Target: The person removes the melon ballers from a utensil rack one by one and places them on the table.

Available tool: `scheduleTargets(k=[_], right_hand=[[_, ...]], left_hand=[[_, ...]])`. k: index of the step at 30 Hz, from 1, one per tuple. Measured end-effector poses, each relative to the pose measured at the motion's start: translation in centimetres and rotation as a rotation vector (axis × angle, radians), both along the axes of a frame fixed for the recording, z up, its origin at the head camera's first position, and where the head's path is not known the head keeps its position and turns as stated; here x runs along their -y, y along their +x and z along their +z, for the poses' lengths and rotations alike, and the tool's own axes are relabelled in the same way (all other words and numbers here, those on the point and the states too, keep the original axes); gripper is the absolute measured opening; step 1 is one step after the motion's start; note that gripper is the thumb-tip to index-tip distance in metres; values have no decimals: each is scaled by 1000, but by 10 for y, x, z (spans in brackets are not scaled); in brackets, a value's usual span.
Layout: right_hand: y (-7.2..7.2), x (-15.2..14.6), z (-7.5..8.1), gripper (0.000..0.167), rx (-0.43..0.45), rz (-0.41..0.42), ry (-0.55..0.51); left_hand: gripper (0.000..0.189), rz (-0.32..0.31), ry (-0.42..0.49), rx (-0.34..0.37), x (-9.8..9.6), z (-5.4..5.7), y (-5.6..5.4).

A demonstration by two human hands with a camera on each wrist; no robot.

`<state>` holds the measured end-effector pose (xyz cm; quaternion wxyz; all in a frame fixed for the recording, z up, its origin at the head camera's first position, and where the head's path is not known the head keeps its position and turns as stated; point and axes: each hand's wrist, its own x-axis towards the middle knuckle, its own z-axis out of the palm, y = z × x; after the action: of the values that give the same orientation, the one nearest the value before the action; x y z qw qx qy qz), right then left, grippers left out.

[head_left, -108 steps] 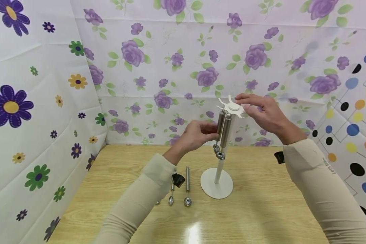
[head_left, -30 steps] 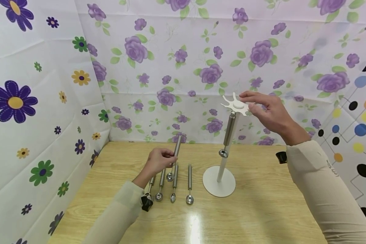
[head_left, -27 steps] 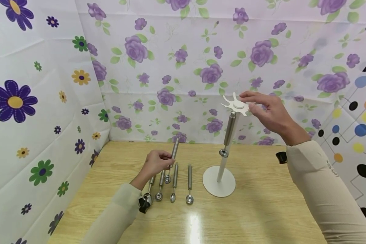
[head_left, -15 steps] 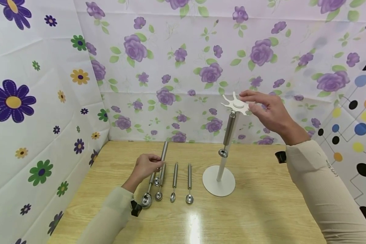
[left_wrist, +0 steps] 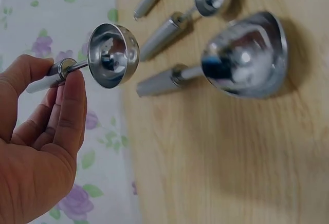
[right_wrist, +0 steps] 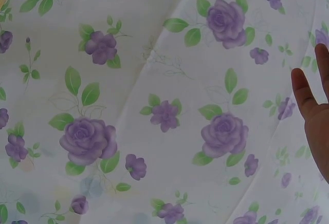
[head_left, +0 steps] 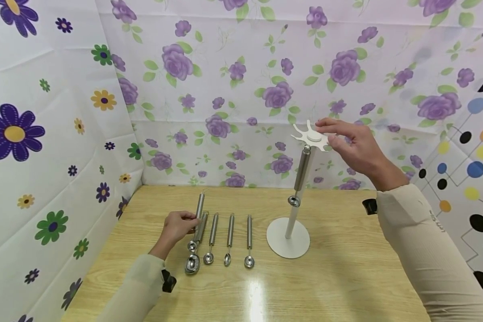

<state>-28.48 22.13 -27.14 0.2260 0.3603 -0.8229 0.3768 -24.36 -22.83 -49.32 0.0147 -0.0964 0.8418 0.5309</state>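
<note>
My left hand (head_left: 176,227) pinches the handle of a steel melon baller (left_wrist: 114,55) between thumb and fingers. Its round bowl overlaps a larger ice cream scoop (head_left: 192,264) in the head view; the left wrist view shows it held above the table. Towards the right stands a white utensil stand (head_left: 275,243) with a hooked top. My right hand (head_left: 356,145) holds the right side of that top with thumb and fingers. From one front hook hangs a single steel scoop (head_left: 302,170), bowl downward. The right wrist view catches only part of the right hand, against the cloth.
Beside the ice cream scoop lie a round-bowled scoop (head_left: 208,258), an oval-bowled scoop (head_left: 227,259) and another round-bowled scoop (head_left: 249,261), handles pointing away. The wooden table (head_left: 346,277) ends at a flowered cloth wall (head_left: 241,58), with patterned cloths at both sides.
Two utensils hung on the stand at first. My left hand has taken the melon baller off and carried it left, past the row on the table. The right hand has stayed at the top.
</note>
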Motion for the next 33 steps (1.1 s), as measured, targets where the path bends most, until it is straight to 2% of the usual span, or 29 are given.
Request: scheduleTargets(k=[13,19,28,33], right_hand=[[0,0,-1,29,-9,-10,7],[0,1,-2,29,-17,4,-7],[-1,1,-3,29,-27,10,-16],[-1,1,-3,30,-27,8,-17]], left_hand=[[23,43,-22,31,26,-20,0],[22,52,-43,86,36,-29,4],[20,45,-86,135,44,-46,4],[19,36,-135,152,45,-50,2]])
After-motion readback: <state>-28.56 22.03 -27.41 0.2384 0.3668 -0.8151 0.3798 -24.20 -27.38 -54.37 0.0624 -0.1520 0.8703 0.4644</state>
